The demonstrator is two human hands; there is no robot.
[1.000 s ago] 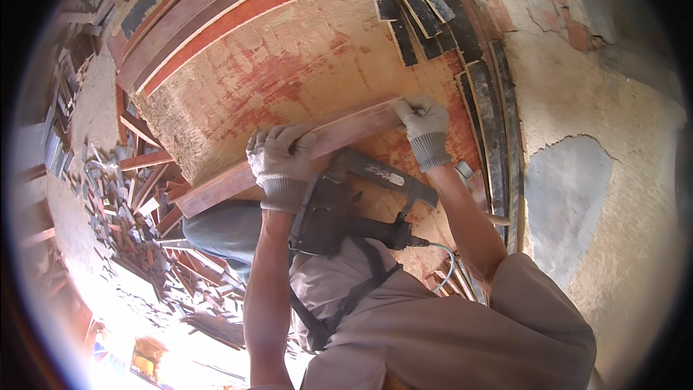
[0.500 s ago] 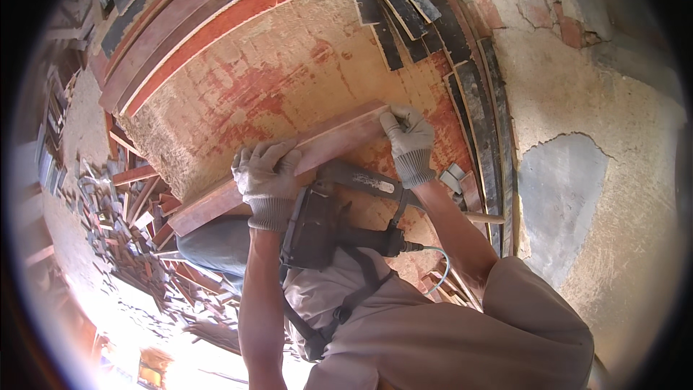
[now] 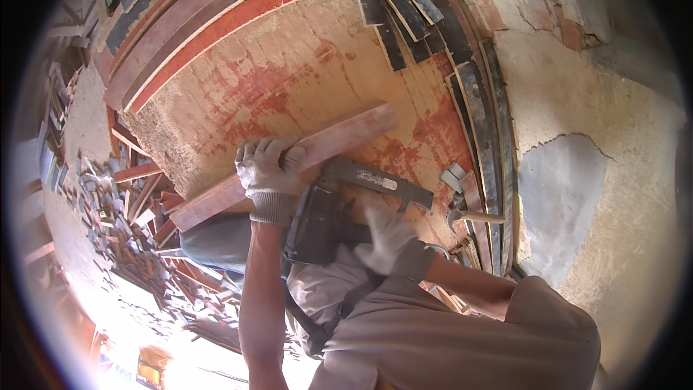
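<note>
A long reddish-brown wooden plank (image 3: pixel 350 132) slants across the work surface. My gloved left hand (image 3: pixel 268 166) is closed over it near the middle, fingers wrapped over its far side. Close to my body, on the near side of the plank, lies a black nail gun (image 3: pixel 314 224), its long magazine reaching to the right. My gloved right hand (image 3: pixel 391 240) is off the plank, beside the nail gun's handle. Motion smears its fingers, and I cannot tell whether they touch the handle.
A hammer (image 3: pixel 473 217) with a wooden handle lies at the right, near small grey blocks (image 3: pixel 452 175). Dark wooden strips (image 3: pixel 487 137) run along the right edge of the stained board (image 3: pixel 289 72). Red-edged planks (image 3: pixel 238 22) lie at the far side. Scrap wood (image 3: pixel 137 245) is heaped at the left.
My right hand has let go of the plank's right end and moved down toward the nail gun's handle. The hammer now shows more fully. My left hand stays on the plank.
</note>
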